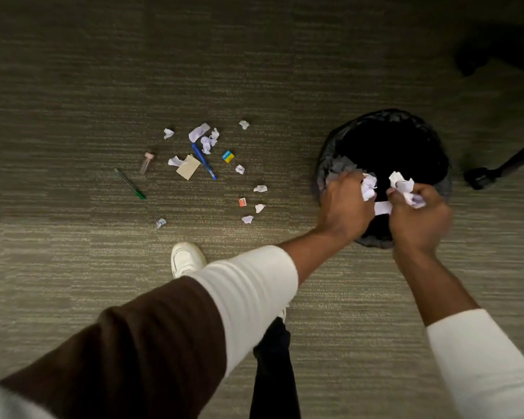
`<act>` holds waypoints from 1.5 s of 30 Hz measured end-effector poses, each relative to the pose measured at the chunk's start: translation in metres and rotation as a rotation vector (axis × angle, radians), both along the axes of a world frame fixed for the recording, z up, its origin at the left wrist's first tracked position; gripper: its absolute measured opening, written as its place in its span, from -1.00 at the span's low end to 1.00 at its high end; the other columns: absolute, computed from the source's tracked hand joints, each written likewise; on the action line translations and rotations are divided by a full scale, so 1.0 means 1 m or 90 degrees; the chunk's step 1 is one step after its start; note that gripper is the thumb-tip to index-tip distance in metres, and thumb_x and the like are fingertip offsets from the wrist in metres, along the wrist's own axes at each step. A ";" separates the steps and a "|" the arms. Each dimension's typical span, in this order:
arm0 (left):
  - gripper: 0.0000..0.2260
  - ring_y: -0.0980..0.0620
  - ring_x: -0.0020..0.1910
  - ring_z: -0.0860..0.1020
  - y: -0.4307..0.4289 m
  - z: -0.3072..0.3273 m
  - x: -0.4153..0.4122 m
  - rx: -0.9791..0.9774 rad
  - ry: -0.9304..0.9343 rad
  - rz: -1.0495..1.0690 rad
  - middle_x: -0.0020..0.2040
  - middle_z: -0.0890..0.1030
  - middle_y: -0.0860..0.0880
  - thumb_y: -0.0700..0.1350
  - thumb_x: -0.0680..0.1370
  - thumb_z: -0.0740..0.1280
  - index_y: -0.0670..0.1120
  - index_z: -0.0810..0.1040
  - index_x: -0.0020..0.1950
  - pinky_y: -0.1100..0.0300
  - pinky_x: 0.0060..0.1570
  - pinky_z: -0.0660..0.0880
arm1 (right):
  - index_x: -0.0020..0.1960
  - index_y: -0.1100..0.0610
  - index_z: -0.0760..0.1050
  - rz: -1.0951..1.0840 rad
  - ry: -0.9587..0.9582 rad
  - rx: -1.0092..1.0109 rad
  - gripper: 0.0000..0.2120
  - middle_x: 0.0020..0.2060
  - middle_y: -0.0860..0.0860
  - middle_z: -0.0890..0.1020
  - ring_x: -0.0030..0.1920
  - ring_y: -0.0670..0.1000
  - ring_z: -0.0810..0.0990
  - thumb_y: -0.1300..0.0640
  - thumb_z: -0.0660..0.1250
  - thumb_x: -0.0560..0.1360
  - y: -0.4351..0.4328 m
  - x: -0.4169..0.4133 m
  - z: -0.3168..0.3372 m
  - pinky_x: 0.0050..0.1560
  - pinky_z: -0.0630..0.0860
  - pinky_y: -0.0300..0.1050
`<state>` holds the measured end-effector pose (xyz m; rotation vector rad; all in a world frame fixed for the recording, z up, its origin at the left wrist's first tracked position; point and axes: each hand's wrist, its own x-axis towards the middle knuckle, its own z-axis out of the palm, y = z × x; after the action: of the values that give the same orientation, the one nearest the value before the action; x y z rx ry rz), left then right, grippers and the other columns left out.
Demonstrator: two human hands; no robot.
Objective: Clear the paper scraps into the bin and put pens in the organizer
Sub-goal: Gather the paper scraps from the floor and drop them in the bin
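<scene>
A round bin [430,140] lined with a black bag stands on the carpet at the right. Both hands hover over its near rim. My left hand [345,204] is closed on crumpled white paper scraps [369,186]. My right hand [418,216] grips more paper scraps [406,189], and a flat strip [382,207] shows between the hands. Several loose scraps [207,140] lie scattered on the carpet to the left. Among them lie a blue pen [204,161] and, farther left, a green pen [130,183]. No organizer is in view.
On the carpet also lie a tan sticky note [188,167], a small clear vial [146,163], a blue-yellow eraser [227,156] and an orange sharpener [242,202]. A black chair leg with a caster [478,176] stands right of the bin. My white shoe [185,257] is below the scraps.
</scene>
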<state>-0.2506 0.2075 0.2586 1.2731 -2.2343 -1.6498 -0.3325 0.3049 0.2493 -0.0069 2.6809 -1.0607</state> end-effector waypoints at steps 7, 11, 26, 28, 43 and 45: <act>-0.59 -0.33 0.25 0.57 0.017 -0.001 -0.035 0.035 -0.082 -0.103 0.21 0.63 -0.30 -0.09 0.59 0.43 -0.27 0.45 0.35 -0.05 0.09 0.55 | 0.18 0.02 0.68 -0.070 -0.134 0.038 -0.65 -0.02 0.05 0.76 -0.06 0.05 0.76 0.10 0.40 0.40 0.007 -0.030 -0.009 0.00 0.73 0.20; -0.80 -0.21 0.12 0.64 0.015 -0.009 -0.015 -0.034 -0.097 -0.115 0.07 0.69 -0.17 -0.06 0.59 0.40 -0.16 0.66 0.09 0.00 -0.02 0.61 | 0.08 0.02 0.69 -0.008 -0.100 0.065 -0.71 -0.03 0.08 0.76 0.02 0.14 0.75 0.07 0.33 0.40 0.010 -0.017 -0.010 0.08 0.68 0.24; -0.75 -0.29 0.16 0.67 -0.055 -0.130 0.183 -0.044 -0.449 -0.188 0.16 0.69 -0.22 -0.01 0.59 0.35 -0.11 0.63 0.18 -0.08 0.06 0.62 | 0.06 0.08 0.64 0.610 -0.107 0.148 -0.84 -0.03 0.02 0.70 -0.10 0.04 0.69 0.17 0.49 0.49 -0.073 0.115 -0.087 0.02 0.66 0.07; -0.73 -0.26 0.18 0.66 -0.064 -0.154 0.206 -0.057 -0.474 -0.210 0.19 0.68 -0.21 0.00 0.60 0.34 -0.12 0.62 0.22 -0.08 0.11 0.62 | 0.19 0.06 0.59 0.684 -0.138 0.251 -0.71 0.10 0.07 0.67 0.03 0.12 0.69 0.08 0.50 0.49 -0.080 0.125 -0.114 0.11 0.64 0.05; -0.10 -0.23 0.60 0.24 -0.083 -0.323 0.204 -0.265 -0.389 -0.368 0.63 0.16 -0.24 0.20 0.44 0.55 -0.15 0.22 0.61 -0.14 0.32 0.55 | 0.45 -0.06 0.32 0.832 -0.028 0.428 -0.25 0.48 0.13 0.25 0.48 0.22 0.30 0.01 0.60 0.37 -0.131 0.138 -0.312 0.19 0.62 0.22; -0.33 -0.27 0.55 0.28 -0.079 -0.331 0.202 -0.295 -0.384 -0.357 0.59 0.20 -0.28 0.01 0.54 0.49 -0.16 0.32 0.55 -0.19 0.29 0.57 | 0.36 -0.06 0.33 0.829 -0.006 0.440 -0.31 0.46 0.13 0.23 0.45 0.22 0.32 0.00 0.62 0.35 -0.133 0.139 -0.323 0.14 0.64 0.19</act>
<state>-0.0487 0.1282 -0.0724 1.1835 -3.3099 -0.7693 -0.1932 0.1718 -0.0733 -1.3355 2.0946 0.2562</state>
